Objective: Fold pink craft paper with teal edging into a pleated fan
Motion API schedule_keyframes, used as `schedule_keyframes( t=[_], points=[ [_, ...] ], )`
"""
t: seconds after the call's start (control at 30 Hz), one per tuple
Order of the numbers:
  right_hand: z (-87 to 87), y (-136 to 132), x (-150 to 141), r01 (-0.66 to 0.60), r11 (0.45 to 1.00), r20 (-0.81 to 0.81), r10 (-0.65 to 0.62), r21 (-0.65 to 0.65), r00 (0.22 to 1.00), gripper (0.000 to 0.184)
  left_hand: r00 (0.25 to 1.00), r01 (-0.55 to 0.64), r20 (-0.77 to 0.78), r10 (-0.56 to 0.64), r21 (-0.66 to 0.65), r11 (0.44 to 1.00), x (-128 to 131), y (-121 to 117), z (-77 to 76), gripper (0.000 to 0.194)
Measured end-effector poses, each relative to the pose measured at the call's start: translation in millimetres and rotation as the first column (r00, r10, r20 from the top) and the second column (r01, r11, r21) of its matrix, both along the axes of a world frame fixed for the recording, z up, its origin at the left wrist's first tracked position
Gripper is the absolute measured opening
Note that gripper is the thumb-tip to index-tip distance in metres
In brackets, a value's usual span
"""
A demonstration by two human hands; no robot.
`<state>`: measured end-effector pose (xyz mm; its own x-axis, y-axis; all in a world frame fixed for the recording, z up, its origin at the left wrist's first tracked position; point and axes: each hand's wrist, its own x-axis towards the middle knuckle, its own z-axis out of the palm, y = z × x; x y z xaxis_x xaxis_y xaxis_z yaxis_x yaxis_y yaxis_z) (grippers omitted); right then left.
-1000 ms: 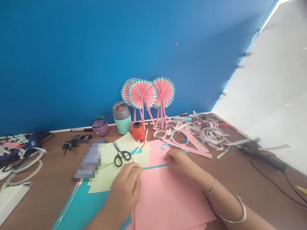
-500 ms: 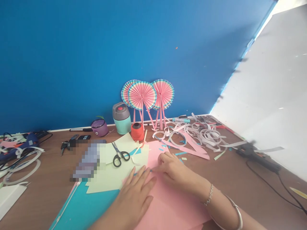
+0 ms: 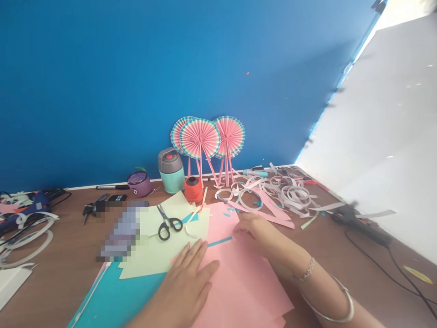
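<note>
Half a second ago my right hand (image 3: 257,232) reached further left over the narrow blue band (image 3: 220,242); now it has drawn back to the band's right end, leaving a length of blue bare between my hands. My left hand (image 3: 184,278), bunched up a second ago, lies flat as it did half a second ago, its fingers spread and straight, gripping nothing. The fingers of my right hand are curled in; their tips are turned from view, so I cannot tell whether they pinch the paper. The pink sheet (image 3: 239,287) is under my left fingertips and reaches across below my right hand, with the band just beyond my left thumb, running along the sheet's far edge. The sheet is plain and smooth, its lower right corner sharp, and another pink edge shows beneath it. Left of it lies pale green paper (image 3: 146,259), with black-handled scissors (image 3: 166,225) on top.
</note>
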<state>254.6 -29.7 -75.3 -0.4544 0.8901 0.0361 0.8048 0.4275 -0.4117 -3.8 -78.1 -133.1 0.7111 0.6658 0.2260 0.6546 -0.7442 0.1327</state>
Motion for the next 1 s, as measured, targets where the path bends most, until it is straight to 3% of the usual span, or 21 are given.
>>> schedule_keyframes(
  t=[0.2,0.43,0.67,0.9,1.0],
  points=[
    [-18.4,15,1,0.212,0.975,-0.124,-0.204,0.061,0.971,0.034,0.997,-0.071,0.009,0.071,-0.008,0.997,-1,-4,6.7,0.033],
    [-24.1,22,-1,0.271,0.958,-0.109,-0.26,0.099,0.959,0.03,0.991,-0.119,0.057,0.12,-0.013,0.993,3,-8,17.8,0.025],
    [-25.1,25,-2,0.296,0.94,-0.101,-0.282,0.169,0.954,0.029,0.998,0.019,0.051,-0.024,0.103,0.994,6,-4,25.1,0.022],
    [-35.0,35,15,0.511,0.813,-0.136,-0.493,0.279,0.859,0.028,0.997,0.022,0.077,-0.026,0.049,0.999,9,-4,25.1,0.021],
    [-37.1,38,23,0.544,0.788,-0.132,-0.531,0.288,0.837,0.026,0.995,0.007,0.097,-0.011,0.043,0.999,8,-4,21.6,0.022]
  ],
)
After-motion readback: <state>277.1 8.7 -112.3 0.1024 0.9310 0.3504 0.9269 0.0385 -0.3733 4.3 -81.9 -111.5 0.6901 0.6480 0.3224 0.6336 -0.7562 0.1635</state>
